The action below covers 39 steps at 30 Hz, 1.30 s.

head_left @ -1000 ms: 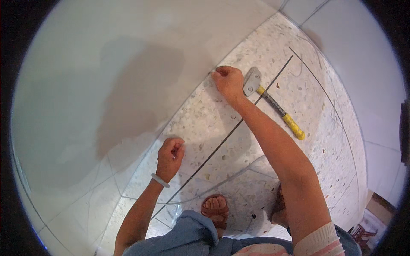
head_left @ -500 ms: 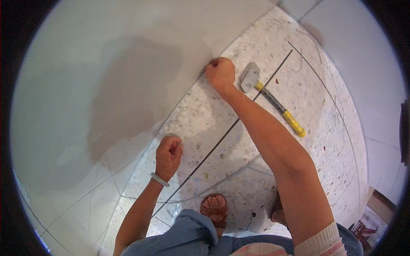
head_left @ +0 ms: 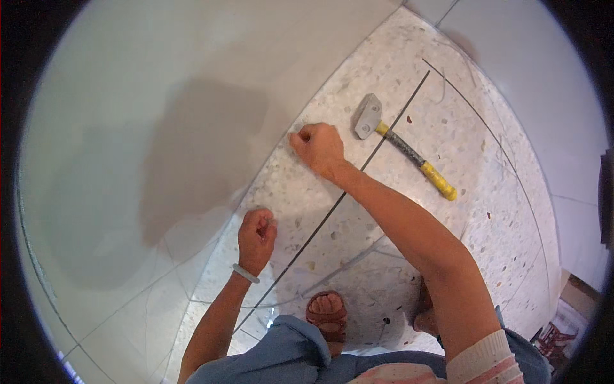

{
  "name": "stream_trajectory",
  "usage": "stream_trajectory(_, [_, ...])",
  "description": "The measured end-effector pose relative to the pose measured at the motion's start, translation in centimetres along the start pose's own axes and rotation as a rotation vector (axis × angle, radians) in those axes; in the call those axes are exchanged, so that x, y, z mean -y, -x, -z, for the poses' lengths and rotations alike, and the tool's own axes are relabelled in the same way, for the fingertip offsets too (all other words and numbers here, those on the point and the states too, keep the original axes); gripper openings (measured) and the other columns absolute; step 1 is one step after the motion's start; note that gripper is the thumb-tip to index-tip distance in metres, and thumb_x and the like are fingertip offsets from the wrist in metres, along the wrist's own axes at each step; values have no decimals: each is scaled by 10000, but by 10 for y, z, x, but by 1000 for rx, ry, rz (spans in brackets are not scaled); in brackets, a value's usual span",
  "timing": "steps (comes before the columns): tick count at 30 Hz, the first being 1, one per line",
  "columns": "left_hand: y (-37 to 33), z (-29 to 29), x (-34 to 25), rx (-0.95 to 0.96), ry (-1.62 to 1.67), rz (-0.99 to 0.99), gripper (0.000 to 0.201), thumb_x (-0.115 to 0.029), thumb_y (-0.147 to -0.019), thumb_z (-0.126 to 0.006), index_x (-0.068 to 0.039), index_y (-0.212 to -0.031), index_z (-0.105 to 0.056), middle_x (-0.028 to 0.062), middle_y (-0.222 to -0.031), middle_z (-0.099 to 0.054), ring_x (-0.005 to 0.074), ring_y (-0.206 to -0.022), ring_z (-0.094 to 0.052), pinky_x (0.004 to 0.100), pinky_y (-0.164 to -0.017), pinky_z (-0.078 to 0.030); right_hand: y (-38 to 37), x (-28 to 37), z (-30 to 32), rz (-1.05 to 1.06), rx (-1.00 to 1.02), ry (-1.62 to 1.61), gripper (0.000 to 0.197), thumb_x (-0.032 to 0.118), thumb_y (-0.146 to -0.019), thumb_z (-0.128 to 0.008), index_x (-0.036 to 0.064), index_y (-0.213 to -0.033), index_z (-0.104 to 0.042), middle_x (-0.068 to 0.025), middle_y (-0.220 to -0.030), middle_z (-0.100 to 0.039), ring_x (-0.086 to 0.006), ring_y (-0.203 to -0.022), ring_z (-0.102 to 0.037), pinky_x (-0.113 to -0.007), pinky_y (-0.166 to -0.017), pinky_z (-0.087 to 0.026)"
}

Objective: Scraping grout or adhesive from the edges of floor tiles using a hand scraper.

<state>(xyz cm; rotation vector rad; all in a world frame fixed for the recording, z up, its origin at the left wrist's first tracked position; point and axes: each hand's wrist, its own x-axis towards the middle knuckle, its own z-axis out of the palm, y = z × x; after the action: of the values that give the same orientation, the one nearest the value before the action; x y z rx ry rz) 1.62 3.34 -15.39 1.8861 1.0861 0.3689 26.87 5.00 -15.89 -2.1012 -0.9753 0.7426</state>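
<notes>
The right hand [head_left: 318,148] and left hand [head_left: 257,240] are apart, fingers curled; whether either grips anything, I cannot tell. Near the wall [head_left: 192,51], light, steady fingers should serve best, clear of the hammer [head_left: 403,148] lying rightward on the floor [head_left: 297,217].

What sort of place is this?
Probably indoors, perhaps a room being used as a work area, though little of it shows. The speckled, terrazzo-like floor meets a smooth, pale surface that looks like a wall, and a hammer lies on the floor.
</notes>
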Motion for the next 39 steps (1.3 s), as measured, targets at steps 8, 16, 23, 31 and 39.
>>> stream_trajectory(8, [-3, -1, -6, 21, -8, -2, 189, 19, -804, -664, -50, -960, -583, 37, -810, -496, 123, -624, -471, 262, -545, -422, -43, -11, 2, 106, -361, -180, 127, 84, -755, -659, -36, -795, -663, -235, -805, -658, -413, -781, -647, -449, -707, -515])
stream_trajectory(16, [-2, -4, -3, -23, -34, -9, 187, 20, -798, -657, -65, -949, -586, 40, -805, -490, 127, -619, -468, 263, -544, -415, -49, -11, -4, 92, -369, -134, 85, 37, -756, -623, -27, -793, -665, -229, -846, -660, -397, -820, -643, -442, -744, -513])
stream_trajectory(23, [-2, -1, -7, -8, -48, -18, 181, -11, -805, -665, -64, -958, -584, 40, -800, -492, 130, -609, -467, 266, -550, -419, -46, -21, 2, 147, -318, -193, 121, 86, -750, -690, -15, -816, -685, -148, -713, -668, -250, -644, -646, -349, -655, -514])
stream_trajectory(31, [-3, -3, -8, -25, -77, -49, 177, -8, -803, -672, -63, -944, -578, 41, -798, -493, 127, -602, -469, 269, -548, -424, -54, -21, 2, 63, -297, -247, 114, 44, -756, -704, -36, -835, -688, -96, -675, -669, -148, -562, -622, -293, -540, -507])
stream_trajectory(39, [-2, -4, 0, -37, -27, -70, 179, -20, -836, -672, -60, -987, -584, 6, -839, -494, 82, -653, -427, 226, -565, -402, -57, -20, 0, -27, -250, -401, 102, 50, -719, -615, -15, -737, -692, -165, -647, -654, -300, -601, -650, -365, -623, -520])
